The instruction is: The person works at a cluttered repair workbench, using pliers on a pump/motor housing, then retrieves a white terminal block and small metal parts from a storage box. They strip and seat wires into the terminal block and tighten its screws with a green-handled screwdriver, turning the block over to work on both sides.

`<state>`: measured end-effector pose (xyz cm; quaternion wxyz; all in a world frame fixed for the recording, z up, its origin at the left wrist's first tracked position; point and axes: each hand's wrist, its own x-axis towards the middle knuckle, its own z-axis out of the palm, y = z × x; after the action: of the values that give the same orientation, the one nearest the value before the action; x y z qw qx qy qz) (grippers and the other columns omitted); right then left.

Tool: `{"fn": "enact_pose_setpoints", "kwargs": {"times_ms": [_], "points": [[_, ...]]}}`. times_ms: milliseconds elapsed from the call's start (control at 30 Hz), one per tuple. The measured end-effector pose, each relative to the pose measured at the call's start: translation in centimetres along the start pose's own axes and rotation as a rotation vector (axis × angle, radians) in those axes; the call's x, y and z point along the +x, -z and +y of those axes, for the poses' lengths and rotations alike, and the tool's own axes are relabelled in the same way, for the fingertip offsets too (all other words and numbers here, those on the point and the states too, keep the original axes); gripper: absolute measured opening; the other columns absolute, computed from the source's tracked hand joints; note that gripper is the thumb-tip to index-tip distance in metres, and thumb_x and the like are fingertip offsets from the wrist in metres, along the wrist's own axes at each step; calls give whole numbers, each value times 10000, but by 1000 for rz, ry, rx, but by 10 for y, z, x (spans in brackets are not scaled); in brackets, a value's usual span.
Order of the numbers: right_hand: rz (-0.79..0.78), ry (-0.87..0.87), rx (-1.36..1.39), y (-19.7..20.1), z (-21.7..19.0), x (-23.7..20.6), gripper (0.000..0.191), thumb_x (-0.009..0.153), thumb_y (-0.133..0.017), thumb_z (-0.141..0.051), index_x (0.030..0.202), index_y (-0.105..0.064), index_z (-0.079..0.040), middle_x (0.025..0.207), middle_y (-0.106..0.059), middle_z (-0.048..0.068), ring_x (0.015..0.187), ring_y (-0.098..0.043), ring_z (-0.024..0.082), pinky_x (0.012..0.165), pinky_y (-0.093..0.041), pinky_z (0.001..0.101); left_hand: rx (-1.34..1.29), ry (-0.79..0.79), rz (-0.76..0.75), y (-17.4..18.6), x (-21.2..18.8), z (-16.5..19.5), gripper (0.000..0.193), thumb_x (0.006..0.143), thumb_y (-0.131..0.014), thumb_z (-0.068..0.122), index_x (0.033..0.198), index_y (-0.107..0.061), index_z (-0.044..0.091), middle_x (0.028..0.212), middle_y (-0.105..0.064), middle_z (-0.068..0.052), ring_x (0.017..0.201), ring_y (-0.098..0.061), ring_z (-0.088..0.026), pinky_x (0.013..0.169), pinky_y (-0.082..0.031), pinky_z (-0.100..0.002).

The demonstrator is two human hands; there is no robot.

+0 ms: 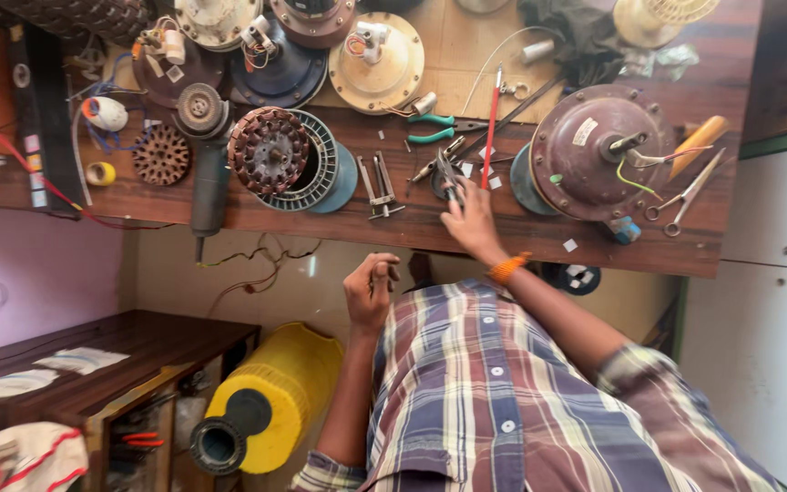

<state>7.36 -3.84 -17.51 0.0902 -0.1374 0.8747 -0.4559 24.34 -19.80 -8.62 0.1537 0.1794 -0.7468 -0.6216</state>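
A plaid shirt (494,392) of purple, white and yellow, an orange wristband (508,267), teal-handled pliers (432,128), a brown table (321,211), a yellow drum (270,401).
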Motion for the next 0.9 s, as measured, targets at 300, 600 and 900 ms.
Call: {"fn": "enact_pose_setpoints", "kwargs": {"times_ms": [300, 600, 900], "points": [[-280, 128, 82, -11, -15, 26, 311, 913, -669, -118, 1216, -667, -49, 1281, -615, 180, 1188, -617, 311, 1028, -496, 397, -62, -7, -4, 11, 5, -21, 404, 1102, -480, 342, 1012, -697, 13, 727, -645, -26, 593, -578, -80, 558, -459, -236], [-291, -391, 317, 85, 42, -100, 250, 970, -601, -106, 1192, -678, -19, 1056, -725, 69, 890, -699, 128, 785, -572, 284, 156, -9, -117, -25, 98, -40, 248, 1041, -605, 244, 949, -682, 26, 691, -599, -152, 579, -602, -247, 576, -459, -381], [121, -697, 164, 175, 75, -167, 267, 1002, -555, -62, 1244, -665, -32, 1062, -741, 84, 872, -698, 165, 730, -552, 305, 475, -254, -294, -167, 256, -31, 182, 908, -724, 211, 1067, -682, 133, 1049, -684, -111, 1044, -635, -347, 842, -530, -459]]}}
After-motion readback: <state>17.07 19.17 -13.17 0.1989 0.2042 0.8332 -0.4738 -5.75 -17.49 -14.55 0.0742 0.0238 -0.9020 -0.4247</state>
